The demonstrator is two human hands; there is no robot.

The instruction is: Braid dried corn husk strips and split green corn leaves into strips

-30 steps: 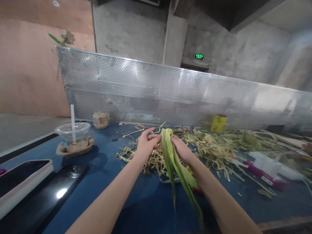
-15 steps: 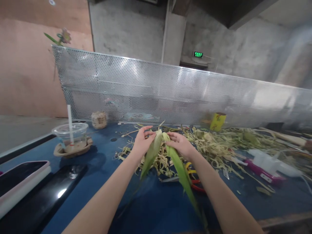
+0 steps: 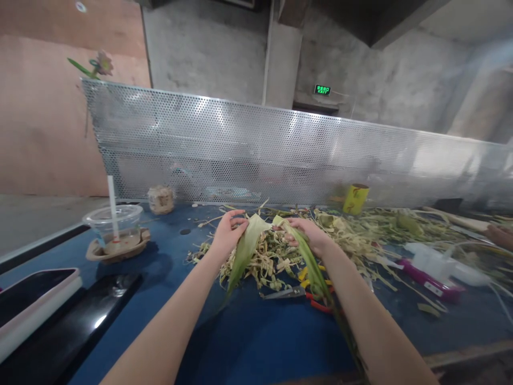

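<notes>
My left hand [image 3: 225,235] pinches the top of one long green leaf strip [image 3: 242,254] that hangs down toward me. My right hand [image 3: 309,235] grips a second green leaf strip [image 3: 310,264], which trails down past my right forearm. The two strips are split apart, with a gap between them above a heap of dry shredded leaf scraps [image 3: 272,262] on the blue table [image 3: 256,342]. Scissors with red and yellow handles [image 3: 308,291] lie just below the heap.
A plastic cup with a straw [image 3: 113,224] sits in a paper holder at the left. A phone [image 3: 24,291] and a black slab [image 3: 76,326] lie near left. A perforated metal screen [image 3: 280,155], a yellow tube [image 3: 355,199], a purple-and-white tool [image 3: 433,272] and another person's hand [image 3: 500,235] are further off.
The green leaf, held together as one piece a second ago, has been pulled into two strips as my hands moved apart, left going left and right going right.
</notes>
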